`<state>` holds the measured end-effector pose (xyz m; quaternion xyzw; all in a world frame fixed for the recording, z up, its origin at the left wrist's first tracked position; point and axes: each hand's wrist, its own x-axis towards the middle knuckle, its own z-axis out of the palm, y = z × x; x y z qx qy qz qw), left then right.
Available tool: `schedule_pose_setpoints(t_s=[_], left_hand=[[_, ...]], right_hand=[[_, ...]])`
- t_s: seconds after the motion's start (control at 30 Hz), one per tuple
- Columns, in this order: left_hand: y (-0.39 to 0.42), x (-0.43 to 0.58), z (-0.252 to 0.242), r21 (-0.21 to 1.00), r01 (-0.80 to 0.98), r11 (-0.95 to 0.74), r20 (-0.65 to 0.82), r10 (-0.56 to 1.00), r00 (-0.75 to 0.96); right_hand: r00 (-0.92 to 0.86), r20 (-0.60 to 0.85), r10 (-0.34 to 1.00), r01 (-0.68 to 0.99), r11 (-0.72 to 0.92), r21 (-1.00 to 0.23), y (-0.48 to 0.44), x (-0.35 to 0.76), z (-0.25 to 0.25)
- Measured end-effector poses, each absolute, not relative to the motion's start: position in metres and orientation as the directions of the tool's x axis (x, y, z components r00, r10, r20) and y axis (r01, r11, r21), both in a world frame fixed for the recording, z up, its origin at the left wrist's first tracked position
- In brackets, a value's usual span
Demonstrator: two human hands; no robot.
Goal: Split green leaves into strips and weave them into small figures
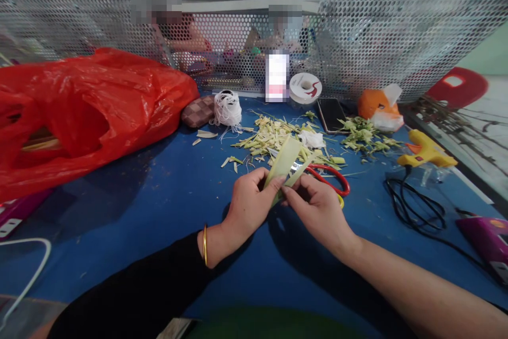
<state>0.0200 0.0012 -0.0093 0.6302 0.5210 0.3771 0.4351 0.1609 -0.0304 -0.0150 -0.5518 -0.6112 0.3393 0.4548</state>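
My left hand (248, 202) and my right hand (315, 207) meet over the blue table (159, 196), both pinched on a pale green leaf strip (284, 162) that stands up between them. The left wrist wears a gold bangle and a black sleeve. Red-handled scissors (331, 177) lie right behind my right hand. A heap of green leaf cuttings (278, 135) lies just beyond the strip.
A big red plastic bag (79, 111) fills the left. White thread (227, 108), a tape roll (305, 88), a phone (331, 114), an orange bag (379, 106), a yellow glue gun (426, 153) with black cable (416, 207). A perforated metal screen (377, 21) stands behind, with people beyond it.
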Motion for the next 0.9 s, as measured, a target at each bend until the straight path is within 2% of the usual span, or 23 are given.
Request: schedule_pose_setpoints(t_s=[0.17, 0.37, 0.6, 0.7, 0.9], left_hand=[[0.002, 0.02, -0.007, 0.946, 0.319, -0.052, -0.002, 0.986, 0.168], [0.001, 0.021, -0.005, 0.951, 0.305, -0.042, -0.008, 0.987, 0.161], [0.003, 0.02, -0.009, 0.94, 0.34, -0.038, -0.012, 0.99, 0.143], [0.003, 0.02, -0.011, 0.935, 0.351, -0.057, 0.013, 0.992, 0.127], [0.002, 0.02, -0.009, 0.924, 0.373, -0.086, 0.036, 0.99, 0.138]], right_hand=[[0.0, 0.203, 0.979, 0.454, 0.181, -0.873, -0.034, 0.159, -0.014], [-0.03, 0.431, 0.902, 0.609, 0.359, -0.707, -0.039, 0.16, -0.007], [-0.164, 0.508, 0.846, 0.617, 0.49, -0.616, -0.041, 0.165, -0.009], [-0.129, 0.481, 0.867, 0.616, 0.45, -0.646, -0.041, 0.163, -0.009], [-0.067, 0.245, 0.967, 0.555, 0.241, -0.796, -0.037, 0.158, -0.012]])
